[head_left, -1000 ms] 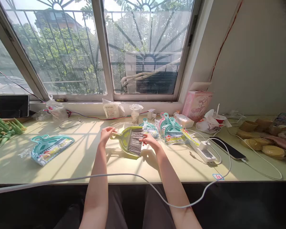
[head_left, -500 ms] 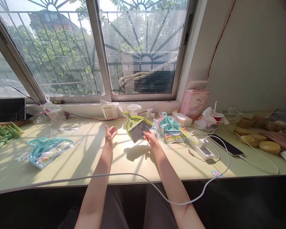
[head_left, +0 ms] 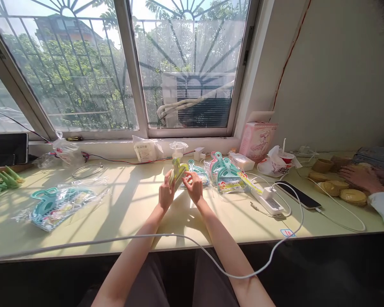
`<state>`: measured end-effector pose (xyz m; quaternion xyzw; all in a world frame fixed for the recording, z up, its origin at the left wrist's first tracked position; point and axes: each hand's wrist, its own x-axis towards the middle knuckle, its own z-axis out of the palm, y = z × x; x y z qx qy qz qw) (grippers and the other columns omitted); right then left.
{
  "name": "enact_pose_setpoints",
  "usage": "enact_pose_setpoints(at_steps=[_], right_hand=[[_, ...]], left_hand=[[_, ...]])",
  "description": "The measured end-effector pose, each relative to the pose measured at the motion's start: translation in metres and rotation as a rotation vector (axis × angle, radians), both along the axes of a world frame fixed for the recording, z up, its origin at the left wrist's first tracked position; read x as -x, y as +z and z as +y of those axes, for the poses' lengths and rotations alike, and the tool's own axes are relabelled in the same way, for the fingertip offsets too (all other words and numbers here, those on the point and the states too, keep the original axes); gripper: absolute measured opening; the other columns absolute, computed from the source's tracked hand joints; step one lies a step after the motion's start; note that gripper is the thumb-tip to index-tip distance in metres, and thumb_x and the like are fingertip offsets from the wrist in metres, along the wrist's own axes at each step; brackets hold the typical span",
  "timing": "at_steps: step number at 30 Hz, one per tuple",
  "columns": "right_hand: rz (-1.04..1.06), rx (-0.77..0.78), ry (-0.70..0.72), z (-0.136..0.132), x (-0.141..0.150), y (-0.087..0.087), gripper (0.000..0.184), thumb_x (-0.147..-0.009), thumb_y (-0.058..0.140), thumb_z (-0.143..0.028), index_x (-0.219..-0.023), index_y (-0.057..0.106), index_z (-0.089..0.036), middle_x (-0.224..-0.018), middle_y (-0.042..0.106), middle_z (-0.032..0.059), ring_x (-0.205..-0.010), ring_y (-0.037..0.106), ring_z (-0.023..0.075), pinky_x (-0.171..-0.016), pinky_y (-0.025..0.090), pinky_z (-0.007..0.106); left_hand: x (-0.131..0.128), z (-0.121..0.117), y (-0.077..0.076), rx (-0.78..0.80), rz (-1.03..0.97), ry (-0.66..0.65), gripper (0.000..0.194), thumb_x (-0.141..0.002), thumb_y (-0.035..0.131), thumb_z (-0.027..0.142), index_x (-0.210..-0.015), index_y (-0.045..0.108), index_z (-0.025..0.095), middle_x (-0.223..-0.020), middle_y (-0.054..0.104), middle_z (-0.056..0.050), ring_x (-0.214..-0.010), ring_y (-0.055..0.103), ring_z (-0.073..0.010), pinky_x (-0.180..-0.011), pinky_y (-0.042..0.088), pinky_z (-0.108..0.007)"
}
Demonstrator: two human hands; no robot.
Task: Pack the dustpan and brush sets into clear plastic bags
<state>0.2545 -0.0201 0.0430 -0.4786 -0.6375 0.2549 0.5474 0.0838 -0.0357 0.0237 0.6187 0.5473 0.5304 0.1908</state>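
A small lime-green dustpan with a grey-bristled brush is held edge-on above the pale yellow table, between both my hands. My left hand grips its left side with fingers wrapped up around it. My right hand pinches its right side. Just behind them lie packaged teal and pink dustpan sets. Another teal set in clear plastic lies at the table's left.
A white cable loops across the front edge. A power strip with charger and a phone lie to the right. Another person's hand rests on round yellow-brown pieces at far right. Green items lie far left.
The dustpan, lying flat in both hands a second ago, was tilted up by my right hand alone, then turned edge-on. My left hand closed on it again. The camera view drifted right.
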Motion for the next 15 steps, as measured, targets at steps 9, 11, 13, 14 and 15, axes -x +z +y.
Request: enact_pose_setpoints(at_steps=[9, 11, 13, 14, 15], right_hand=[[0.189, -0.002, 0.102, 0.002, 0.001, 0.014, 0.026, -0.079, 0.087, -0.029, -0.075, 0.062, -0.026, -0.094, 0.066, 0.0009, -0.079, 0.066, 0.0196, -0.082, 0.06, 0.034], [0.269, 0.022, 0.129, -0.001, -0.003, 0.024, 0.034, -0.077, 0.09, -0.036, -0.07, 0.059, -0.026, -0.085, 0.063, -0.0008, -0.075, 0.061, 0.0184, -0.077, 0.056, 0.032], [0.38, 0.049, 0.147, -0.007, -0.013, 0.035, 0.039, -0.08, 0.09, -0.047, -0.07, 0.058, -0.027, -0.078, 0.059, -0.0018, -0.074, 0.058, 0.0184, -0.071, 0.052, 0.03], [0.431, 0.059, 0.154, -0.01, -0.021, 0.04, 0.04, -0.082, 0.089, -0.051, -0.071, 0.059, -0.027, -0.076, 0.059, -0.002, -0.073, 0.057, 0.0184, -0.068, 0.05, 0.03], [0.461, 0.072, 0.161, -0.013, -0.031, 0.045, 0.039, -0.083, 0.088, -0.055, -0.074, 0.062, -0.027, -0.074, 0.059, -0.002, -0.071, 0.057, 0.0183, -0.066, 0.048, 0.029]], left_hand=[[-0.004, -0.005, -0.006, -0.127, 0.107, -0.215, 0.085, -0.102, 0.056, 0.087, -0.159, 0.073, 0.027, -0.149, 0.081, -0.022, -0.122, 0.082, -0.0478, -0.108, 0.063, -0.057], [0.001, -0.001, 0.003, -0.153, 0.054, -0.162, 0.083, -0.105, 0.051, 0.085, -0.155, 0.075, 0.023, -0.14, 0.084, -0.022, -0.115, 0.082, -0.0442, -0.104, 0.064, -0.055], [0.015, 0.007, 0.014, -0.161, -0.081, 0.073, 0.077, -0.111, 0.042, 0.078, -0.149, 0.076, 0.018, -0.126, 0.086, -0.021, -0.112, 0.08, -0.0408, -0.1, 0.063, -0.05], [0.026, 0.011, 0.02, -0.152, -0.169, 0.234, 0.073, -0.114, 0.038, 0.071, -0.145, 0.075, 0.017, -0.12, 0.085, -0.02, -0.112, 0.078, -0.0394, -0.099, 0.063, -0.049], [0.039, 0.015, 0.025, -0.13, -0.252, 0.39, 0.067, -0.116, 0.035, 0.063, -0.142, 0.075, 0.017, -0.116, 0.084, -0.018, -0.115, 0.077, -0.0382, -0.1, 0.062, -0.048]])
